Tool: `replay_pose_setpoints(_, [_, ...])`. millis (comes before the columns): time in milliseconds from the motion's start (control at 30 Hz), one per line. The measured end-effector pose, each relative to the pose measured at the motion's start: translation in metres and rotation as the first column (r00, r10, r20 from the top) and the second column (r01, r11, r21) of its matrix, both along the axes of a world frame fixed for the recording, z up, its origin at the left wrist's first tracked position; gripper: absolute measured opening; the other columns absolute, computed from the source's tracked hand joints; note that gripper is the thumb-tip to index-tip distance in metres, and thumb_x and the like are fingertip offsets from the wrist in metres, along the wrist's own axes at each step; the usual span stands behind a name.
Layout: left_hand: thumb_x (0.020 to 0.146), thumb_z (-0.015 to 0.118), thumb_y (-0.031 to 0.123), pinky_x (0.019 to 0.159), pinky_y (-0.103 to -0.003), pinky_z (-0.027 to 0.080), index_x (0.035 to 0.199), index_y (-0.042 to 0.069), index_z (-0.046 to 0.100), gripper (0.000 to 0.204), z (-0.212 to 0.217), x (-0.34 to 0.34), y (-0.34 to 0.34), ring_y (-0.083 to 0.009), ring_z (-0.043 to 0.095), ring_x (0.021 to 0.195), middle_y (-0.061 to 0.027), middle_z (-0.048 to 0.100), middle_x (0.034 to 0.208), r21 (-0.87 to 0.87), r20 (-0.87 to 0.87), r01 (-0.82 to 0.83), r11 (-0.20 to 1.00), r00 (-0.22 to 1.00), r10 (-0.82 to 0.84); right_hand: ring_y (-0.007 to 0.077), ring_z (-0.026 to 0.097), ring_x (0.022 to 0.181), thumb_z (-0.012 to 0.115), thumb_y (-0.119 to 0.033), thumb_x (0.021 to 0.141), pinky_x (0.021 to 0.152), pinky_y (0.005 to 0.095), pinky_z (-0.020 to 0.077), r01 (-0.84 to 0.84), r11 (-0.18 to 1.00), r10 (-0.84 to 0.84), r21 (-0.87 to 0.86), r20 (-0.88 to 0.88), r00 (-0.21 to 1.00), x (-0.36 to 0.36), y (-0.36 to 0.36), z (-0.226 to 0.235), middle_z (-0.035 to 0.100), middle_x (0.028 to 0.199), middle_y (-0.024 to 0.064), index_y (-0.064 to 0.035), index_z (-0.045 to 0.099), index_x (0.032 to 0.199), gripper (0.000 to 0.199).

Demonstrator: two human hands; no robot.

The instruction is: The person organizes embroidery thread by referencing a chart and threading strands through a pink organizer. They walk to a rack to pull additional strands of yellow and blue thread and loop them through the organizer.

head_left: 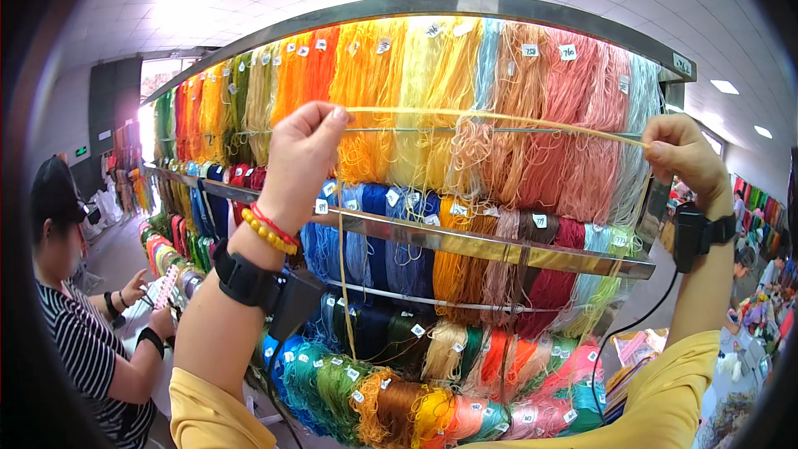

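Rack of coloured yarn hanks (465, 199) close behind; person in striped shirt (79, 341) at left. Yellow thread (490, 119) stretched taut, near-horizontal — left hand (303, 158) and right hand (682, 158) each pinching one end.

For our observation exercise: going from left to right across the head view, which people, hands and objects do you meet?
Person in a striped shirt → left hand pinching the yellow thread → yellow thread stretched across the rack of coloured yarn hanks → right hand holding the thread's other end.
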State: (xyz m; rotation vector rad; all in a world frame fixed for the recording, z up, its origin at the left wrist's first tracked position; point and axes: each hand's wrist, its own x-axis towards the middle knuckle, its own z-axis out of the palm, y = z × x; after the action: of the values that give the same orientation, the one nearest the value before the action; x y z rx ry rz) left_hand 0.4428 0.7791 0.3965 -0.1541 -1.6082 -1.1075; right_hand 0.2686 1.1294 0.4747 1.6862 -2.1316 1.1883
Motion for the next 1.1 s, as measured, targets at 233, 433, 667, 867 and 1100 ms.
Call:
replay_pose_setpoints(233, [0.085, 0.052, 0.019, 0.041, -0.015, 0.028, 0.084, 0.002, 0.058, 0.018, 0.043, -0.022, -0.022, -0.0006, 0.035, 0.045, 0.0071, 0.041, 0.056, -0.075, -0.115, 0.041, 0.996, 0.992, -0.049, 0.0028, 0.039, 0.044, 0.057, -0.025, 0.081, 0.042, 0.0151, 0.0312, 0.133, 0.903, -0.164, -0.409, -0.043, 0.986, -0.012, 0.034, 0.017, 0.044, 0.055, -0.0039, -0.0038, 0.054, 0.077, 0.022])
replay_pose_setpoints(433, [0.085, 0.052, 0.018, 0.041, -0.015, 0.028, 0.085, 0.002, 0.058, 0.018, 0.041, -0.053, -0.02, -0.0012, 0.035, 0.045, 0.0057, 0.042, 0.057, -0.078, -0.265, 0.168, 0.983, 0.947, -0.183, 0.0097, 0.047, 0.061, 0.049, -0.016, 0.086, 0.06, 0.0211, 0.0387, -0.341, 0.377, -0.294, -0.861, -0.46, 0.838, 0.039, -0.016, 0.075, 0.052, 0.066, 0.0023, -0.002, 0.055, 0.088, 0.015])
replay_pose_setpoints(667, [0.086, 0.05, 0.017, 0.042, -0.016, 0.029, 0.085, 0.002, 0.057, 0.016, 0.059, -0.102, 0.005, -0.0034, 0.039, 0.046, 0.0037, 0.045, 0.056, 0.013, -0.306, 0.449, 0.894, 0.852, -0.424, 0.0107, 0.049, 0.054, 0.057, -0.01, 0.071, 0.048, 0.0267, 0.0381, -0.404, 0.653, -0.418, -0.64, -0.75, 0.513, -0.002, -0.096, 0.228, 0.054, 0.06, 0.0027, -0.003, 0.058, 0.069, 0.007])
replay_pose_setpoints(867, [0.088, 0.042, 0.017, 0.042, -0.019, 0.035, 0.096, 0.001, 0.054, 0.021, 0.067, -0.139, -0.006, -0.0069, 0.042, 0.047, 0.0003, 0.046, 0.06, 0.204, -0.129, 0.632, 0.747, 0.774, -0.62, 0.0137, 0.049, 0.046, 0.052, -0.013, 0.078, 0.043, 0.0295, 0.0392, 0.335, 0.893, -0.443, -0.302, -0.448, 0.777, -0.03, -0.203, 0.175, 0.058, 0.061, 0.0065, -0.003, 0.062, 0.079, 0.014])
replay_pose_setpoints(1100, [0.087, 0.043, 0.013, 0.044, -0.02, 0.037, 0.114, 0.005, 0.044, 0.028, 0.092, -0.158, 0.002, -0.0086, 0.042, 0.048, -0.0007, 0.046, 0.061, 0.134, -0.078, 0.61, 0.781, 0.792, -0.606, 0.0145, 0.052, 0.047, 0.05, -0.004, 0.074, 0.041, 0.0275, 0.0393, 0.463, 0.885, -0.449, 0.037, -0.188, 0.873, -0.007, -0.206, 0.152, 0.06, 0.065, 0.0091, -0.0001, 0.063, 0.082, 0.016])
